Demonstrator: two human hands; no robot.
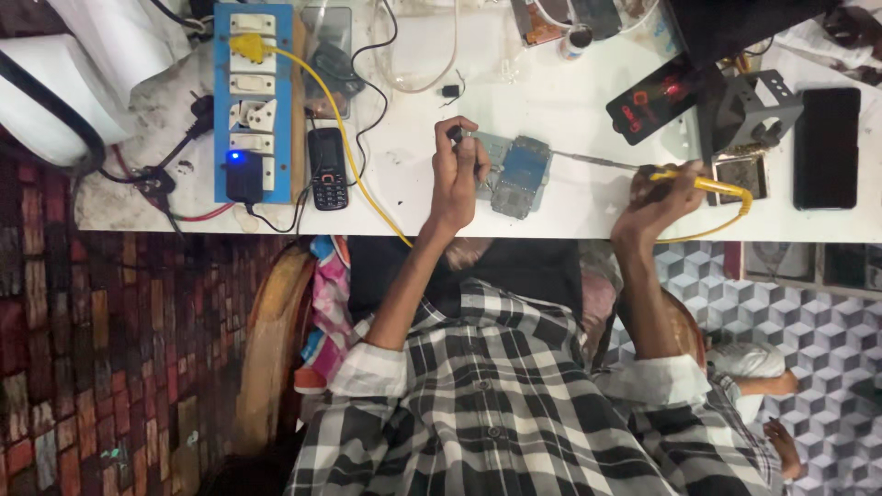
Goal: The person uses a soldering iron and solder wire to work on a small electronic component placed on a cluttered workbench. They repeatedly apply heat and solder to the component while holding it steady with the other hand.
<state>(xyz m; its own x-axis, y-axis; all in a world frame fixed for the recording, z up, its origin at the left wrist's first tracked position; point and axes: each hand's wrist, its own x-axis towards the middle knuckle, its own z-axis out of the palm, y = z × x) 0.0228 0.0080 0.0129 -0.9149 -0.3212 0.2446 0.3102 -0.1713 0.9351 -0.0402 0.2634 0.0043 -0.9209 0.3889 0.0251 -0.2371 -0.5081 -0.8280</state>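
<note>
Left hand [457, 174] pinches the opened phone board [516, 173] flat on the white bench [551, 101], right hand [654, 195] closed on yellow-handled soldering iron [643, 167], tip reaching the board's edge; best to keep the board pinned and the tip light.

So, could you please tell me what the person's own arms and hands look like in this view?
Both arms wear a black-and-white checked shirt whose sleeves are rolled up above the elbows into plain whitish cuffs, leaving the forearms bare. The left hand and the right hand are bare: no gloves, and I can make out no watch, bracelet or ring.
</note>
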